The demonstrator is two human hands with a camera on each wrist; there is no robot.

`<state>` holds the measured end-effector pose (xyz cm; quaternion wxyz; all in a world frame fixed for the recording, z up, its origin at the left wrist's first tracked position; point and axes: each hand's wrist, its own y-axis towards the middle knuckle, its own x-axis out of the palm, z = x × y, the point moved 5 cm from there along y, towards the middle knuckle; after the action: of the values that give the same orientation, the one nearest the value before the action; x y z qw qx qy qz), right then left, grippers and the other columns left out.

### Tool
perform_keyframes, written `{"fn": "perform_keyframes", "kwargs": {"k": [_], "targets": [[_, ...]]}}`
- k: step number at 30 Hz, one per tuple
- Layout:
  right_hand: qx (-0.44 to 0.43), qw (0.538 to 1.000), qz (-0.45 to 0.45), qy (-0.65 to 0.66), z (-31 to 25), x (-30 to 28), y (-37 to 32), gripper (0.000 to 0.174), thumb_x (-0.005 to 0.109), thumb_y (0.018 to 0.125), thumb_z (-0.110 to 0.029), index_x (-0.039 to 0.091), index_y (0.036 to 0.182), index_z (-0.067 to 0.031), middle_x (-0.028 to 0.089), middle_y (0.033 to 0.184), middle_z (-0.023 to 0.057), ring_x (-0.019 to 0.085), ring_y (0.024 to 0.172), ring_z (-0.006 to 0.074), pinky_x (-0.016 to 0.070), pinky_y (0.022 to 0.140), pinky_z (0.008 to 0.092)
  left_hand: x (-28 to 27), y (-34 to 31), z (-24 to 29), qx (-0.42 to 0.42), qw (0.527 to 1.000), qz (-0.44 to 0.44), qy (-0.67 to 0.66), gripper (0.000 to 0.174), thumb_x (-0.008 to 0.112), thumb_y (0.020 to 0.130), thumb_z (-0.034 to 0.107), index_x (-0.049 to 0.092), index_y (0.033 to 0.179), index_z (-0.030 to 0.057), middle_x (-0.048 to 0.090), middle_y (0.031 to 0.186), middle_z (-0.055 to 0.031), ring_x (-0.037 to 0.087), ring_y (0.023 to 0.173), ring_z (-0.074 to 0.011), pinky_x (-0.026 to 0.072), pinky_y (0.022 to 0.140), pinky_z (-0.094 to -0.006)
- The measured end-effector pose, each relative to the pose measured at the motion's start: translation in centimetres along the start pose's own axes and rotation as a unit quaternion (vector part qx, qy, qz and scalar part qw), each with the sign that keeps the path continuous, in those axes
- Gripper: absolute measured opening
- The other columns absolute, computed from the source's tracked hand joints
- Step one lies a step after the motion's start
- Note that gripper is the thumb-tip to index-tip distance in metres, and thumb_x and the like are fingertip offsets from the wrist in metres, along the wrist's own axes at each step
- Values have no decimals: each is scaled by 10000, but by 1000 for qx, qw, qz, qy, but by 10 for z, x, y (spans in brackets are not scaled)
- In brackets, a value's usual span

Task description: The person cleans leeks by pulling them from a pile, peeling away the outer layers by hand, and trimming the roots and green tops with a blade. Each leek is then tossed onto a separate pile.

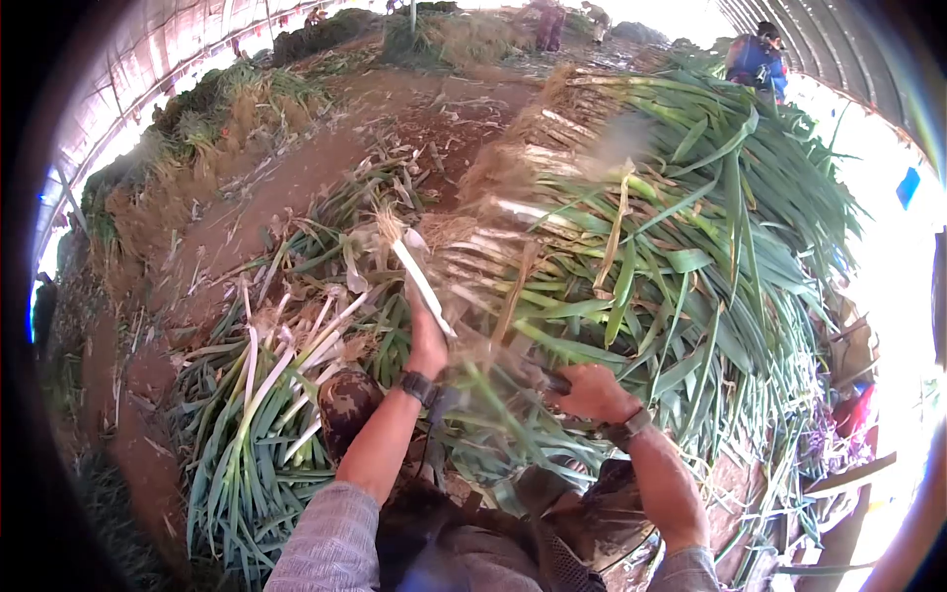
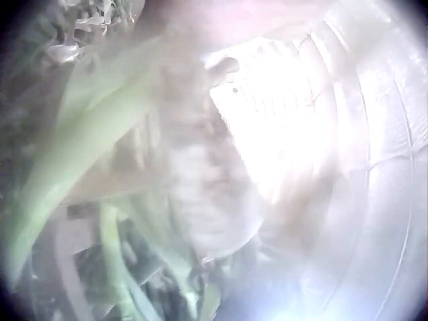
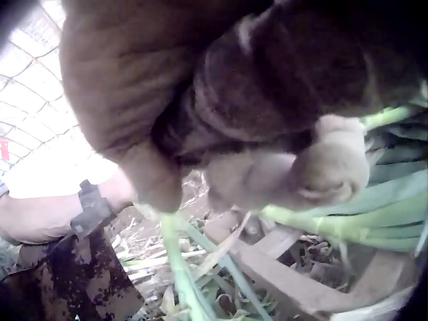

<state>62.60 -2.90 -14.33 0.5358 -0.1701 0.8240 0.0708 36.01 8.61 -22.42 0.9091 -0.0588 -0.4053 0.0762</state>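
A leek (image 1: pixel 422 281) with a white stalk and tan roots at its upper end lies against my left hand (image 1: pixel 427 340), which grips it in front of me. Lower down, green leaves (image 1: pixel 483 400) are blurred by motion. To the right, my right hand (image 1: pixel 595 393) curls round the dark handle (image 1: pixel 557 381) of a tool whose far part is a blur towards the left hand. The right wrist view has its curled fingers (image 3: pixel 328 167) up close, above a green stalk (image 3: pixel 175 257). A blurred pale green stalk (image 2: pixel 93 140) crosses the left wrist view.
A large pile of leeks (image 1: pixel 681 257), roots facing left, fills the right side. More leeks (image 1: pixel 247 434) lie at my left beside my knee (image 1: pixel 350 409). Bare soil (image 1: pixel 266 197) runs beyond. A wooden frame (image 3: pixel 294 267) stands low. Another person (image 1: pixel 758 64) is at the far right.
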Motion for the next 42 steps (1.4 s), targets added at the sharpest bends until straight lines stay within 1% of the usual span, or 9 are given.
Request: {"fn": "perform_keyframes", "kwargs": {"k": [5, 12, 18, 22, 26, 31, 35, 36, 42], "targets": [[31, 978, -185, -92, 34, 32, -11, 506, 629, 754, -502, 712, 990, -62, 688, 879, 223, 671, 848, 402, 531, 811, 468, 13, 13, 68, 120, 976, 7, 180, 320, 636, 924, 456, 609, 928, 137, 540, 734, 41, 512, 634, -92, 446, 600, -243], [84, 993, -77, -41, 38, 10, -15, 535, 617, 774, -507, 707, 1020, -40, 694, 954, 219, 674, 886, 391, 525, 825, 471, 64, -16, 192, 358, 807, 44, 467, 272, 563, 977, 355, 652, 1021, 102, 554, 709, 49, 476, 527, -33, 381, 403, -207], [210, 970, -91, -83, 76, 2, -24, 590, 648, 797, -524, 665, 1130, -37, 662, 1105, 222, 610, 1081, 380, 455, 954, 454, 71, -14, 311, 387, 692, 83, 604, 400, 544, 971, 461, 645, 1067, 87, 459, 623, 61, 423, 497, -46, 334, 396, -229], [189, 977, -71, -76, 77, 3, -24, 523, 613, 778, -472, 704, 1039, -28, 685, 1047, 223, 648, 1019, 378, 493, 909, 454, 66, -42, 341, 466, 480, 80, 739, 461, 526, 985, 449, 623, 1220, 65, 506, 640, -18, 460, 516, -106, 361, 436, -271], [192, 977, -71, -50, 76, 8, -17, 522, 622, 773, -462, 701, 1035, -17, 685, 1041, 232, 648, 1014, 384, 489, 921, 458, -10, -40, 384, 387, 337, 137, 847, 399, 569, 962, 336, 624, 1166, -3, 649, 810, -207, 626, 730, -407, 469, 640, -477], [143, 987, -11, -74, 77, 12, -4, 534, 640, 777, -461, 682, 1045, -1, 677, 1010, 247, 638, 1005, 401, 492, 899, 467, -115, -51, 390, 305, 301, 106, 897, 318, 581, 915, 274, 636, 1050, -9, 669, 900, -238, 621, 855, -466, 458, 729, -537], [159, 977, -102, -96, 65, 11, 18, 483, 628, 758, -410, 705, 981, 11, 684, 988, 251, 656, 982, 396, 506, 894, 468, -74, -17, 288, 114, 548, 0, 829, 346, 571, 935, 318, 659, 991, -12, 701, 902, -152, 663, 839, -298, 511, 806, -406], [160, 979, -98, -82, 65, 15, 24, 474, 632, 751, -400, 706, 979, 9, 686, 991, 244, 657, 981, 392, 510, 887, 466, -45, -25, 245, 16, 742, -53, 668, 345, 546, 960, 343, 660, 975, 18, 702, 896, -110, 675, 823, -200, 543, 755, -354], [148, 983, -71, -77, 54, 24, 59, 444, 616, 743, -367, 703, 978, 0, 689, 1011, 222, 662, 979, 386, 515, 876, 468, 28, -15, 43, -170, 890, -162, 391, 286, 611, 951, 253, 629, 1088, 4, 701, 941, -138, 704, 806, -205, 597, 682, -313]]}}
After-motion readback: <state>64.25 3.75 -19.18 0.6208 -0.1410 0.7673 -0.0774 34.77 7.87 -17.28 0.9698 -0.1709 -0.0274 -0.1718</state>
